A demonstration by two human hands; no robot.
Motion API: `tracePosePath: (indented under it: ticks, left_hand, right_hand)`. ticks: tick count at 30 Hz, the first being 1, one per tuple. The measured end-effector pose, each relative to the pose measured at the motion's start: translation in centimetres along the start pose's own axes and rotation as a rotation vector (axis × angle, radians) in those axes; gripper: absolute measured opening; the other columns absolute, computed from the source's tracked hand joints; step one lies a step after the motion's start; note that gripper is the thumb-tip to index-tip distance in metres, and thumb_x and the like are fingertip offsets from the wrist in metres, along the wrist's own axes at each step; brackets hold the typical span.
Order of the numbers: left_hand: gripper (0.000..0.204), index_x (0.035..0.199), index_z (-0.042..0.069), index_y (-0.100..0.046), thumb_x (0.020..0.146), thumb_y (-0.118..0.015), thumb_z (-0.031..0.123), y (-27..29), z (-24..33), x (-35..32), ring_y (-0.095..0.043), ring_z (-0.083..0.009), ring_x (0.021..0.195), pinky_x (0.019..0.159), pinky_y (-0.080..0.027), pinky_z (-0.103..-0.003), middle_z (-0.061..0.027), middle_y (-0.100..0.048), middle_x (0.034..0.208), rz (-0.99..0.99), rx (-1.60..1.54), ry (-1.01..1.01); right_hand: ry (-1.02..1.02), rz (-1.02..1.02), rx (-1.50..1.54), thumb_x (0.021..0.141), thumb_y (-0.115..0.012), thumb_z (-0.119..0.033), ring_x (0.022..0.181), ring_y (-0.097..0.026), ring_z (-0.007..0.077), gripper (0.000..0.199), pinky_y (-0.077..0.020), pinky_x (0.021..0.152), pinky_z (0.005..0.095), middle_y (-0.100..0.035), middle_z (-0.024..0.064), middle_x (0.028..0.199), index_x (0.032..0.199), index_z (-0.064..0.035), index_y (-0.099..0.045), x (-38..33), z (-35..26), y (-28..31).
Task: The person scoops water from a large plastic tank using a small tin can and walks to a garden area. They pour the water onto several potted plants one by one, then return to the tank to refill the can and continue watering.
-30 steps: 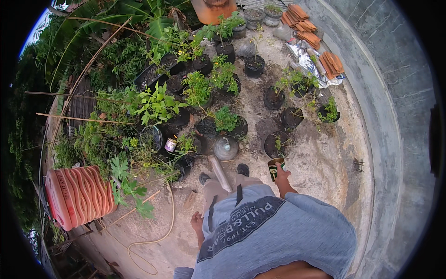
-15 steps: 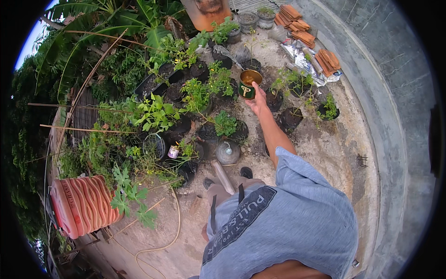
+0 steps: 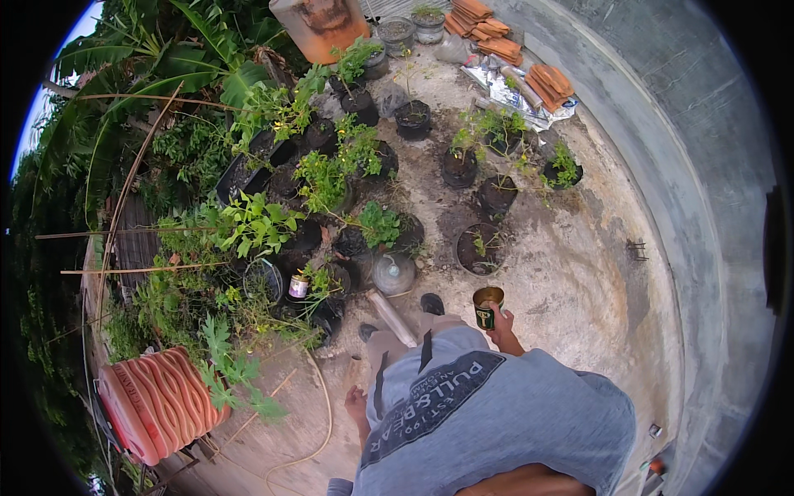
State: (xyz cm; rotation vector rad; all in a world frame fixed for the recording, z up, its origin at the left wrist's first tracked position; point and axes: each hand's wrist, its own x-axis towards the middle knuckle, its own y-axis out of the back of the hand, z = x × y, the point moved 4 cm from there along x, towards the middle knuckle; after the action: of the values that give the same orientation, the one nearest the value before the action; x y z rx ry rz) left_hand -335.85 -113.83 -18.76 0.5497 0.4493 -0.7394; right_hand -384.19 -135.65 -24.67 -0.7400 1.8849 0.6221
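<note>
My right hand is closed around a dark green tin can with a brassy inner wall. The can is upright, close to my right side and above the bare ground. What lies at its bottom is hard to make out. Low by my left hip hangs my left hand, partly seen, its fingers loosely apart with nothing in them. A black pot with a thin plant is the one nearest the can. Ahead of my feet stands a round clear plastic jug.
Several potted plants crowd the ground ahead and to the left. A ribbed orange tank stands at the left, near a hose. Stacked roof tiles lie by the curved grey wall. A pale log-like piece lies by my feet.
My right arm has drawn back from over the far pots, bringing the can close to my body. A streak of water flying from the can is gone. More of my left hand shows.
</note>
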Motion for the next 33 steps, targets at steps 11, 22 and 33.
tracePosePath:
  ticks: [11,22,33]
  left_hand:
    - [0.035,0.126,-0.001,-0.059,0.097,-0.058,0.019,-0.7,2.3,-0.5,-0.069,-0.0192,0.074,0.064,-0.057,-0.030,-0.0115,-0.068,0.095,-0.038,0.055,-0.085]
    - [0.035,0.122,-0.002,-0.063,0.096,-0.061,0.020,3.3,-7.7,-2.8,-0.067,-0.0198,0.082,0.077,-0.054,-0.034,-0.0135,-0.070,0.096,0.011,-0.084,-0.024]
    - [0.028,0.121,0.000,-0.065,0.095,-0.064,0.010,1.3,-2.9,-1.4,-0.064,-0.0143,0.073,0.068,-0.051,-0.026,-0.0081,-0.070,0.087,-0.095,-0.313,0.050]
  right_hand:
    - [0.026,0.247,-0.221,0.064,-0.091,-0.044,0.129,-0.043,0.0421,0.114,-0.0507,0.094,0.0553,-0.021,0.0264,0.150,0.150,-0.0135,-0.023,2.4,-9.8,-10.0]
    - [0.302,-0.233,0.052,0.079,-0.084,-0.041,0.132,-0.046,0.0399,0.107,-0.0400,0.109,0.0560,-0.039,0.0228,0.148,0.155,-0.0093,-0.016,-3.5,-26.5,-28.4]
    - [0.092,-0.215,0.291,0.083,-0.077,-0.050,0.124,-0.049,0.0319,0.068,-0.0456,0.101,0.0534,-0.050,0.0132,0.135,0.135,-0.0158,-0.050,0.7,-9.4,-7.1]
